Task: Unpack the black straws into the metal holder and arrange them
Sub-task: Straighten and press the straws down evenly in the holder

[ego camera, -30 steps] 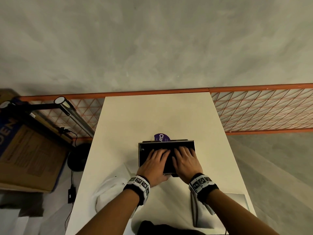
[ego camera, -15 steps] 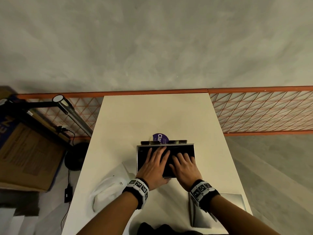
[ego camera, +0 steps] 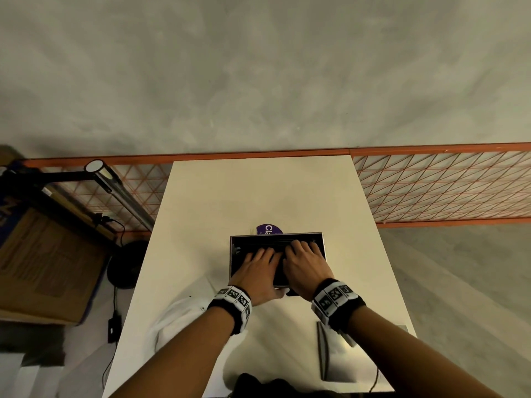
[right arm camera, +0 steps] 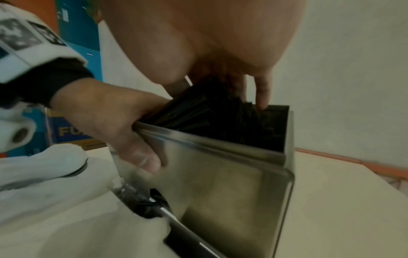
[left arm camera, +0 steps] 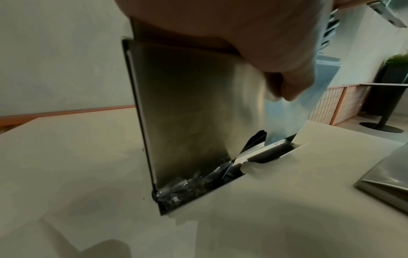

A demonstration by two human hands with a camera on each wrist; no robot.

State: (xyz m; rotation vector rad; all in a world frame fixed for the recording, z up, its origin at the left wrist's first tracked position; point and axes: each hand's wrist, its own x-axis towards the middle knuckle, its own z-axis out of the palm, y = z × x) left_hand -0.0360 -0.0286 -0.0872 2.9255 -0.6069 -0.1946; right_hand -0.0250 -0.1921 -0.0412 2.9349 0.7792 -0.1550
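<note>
The metal holder [ego camera: 233,262] stands open-topped in the middle of the white table [ego camera: 258,191], filled with black straws [right arm camera: 209,111]. Both hands are inside its mouth. My left hand [ego camera: 257,261] lays its fingers on the straws at the left, and its thumb [right arm camera: 141,157] rests against the outside of the near wall. My right hand [ego camera: 301,251] touches the straws near the far right corner with its fingertips [right arm camera: 262,97] pointing down. In the left wrist view I see only the holder's near wall [left arm camera: 187,113] and my thumb [left arm camera: 284,83]. The lower part of the straws is hidden.
A purple label [ego camera: 268,229] pokes out behind the holder. Crumpled clear wrap [left arm camera: 187,185] lies at its base. A white bag [ego camera: 178,320] sits front left and a flat metal lid [ego camera: 339,351] front right. An orange mesh rail [ego camera: 431,191] runs beyond the table.
Both hands stayed on the straws. The right hand has shifted towards the far right corner, and the fingers of both hands are more bent than before.
</note>
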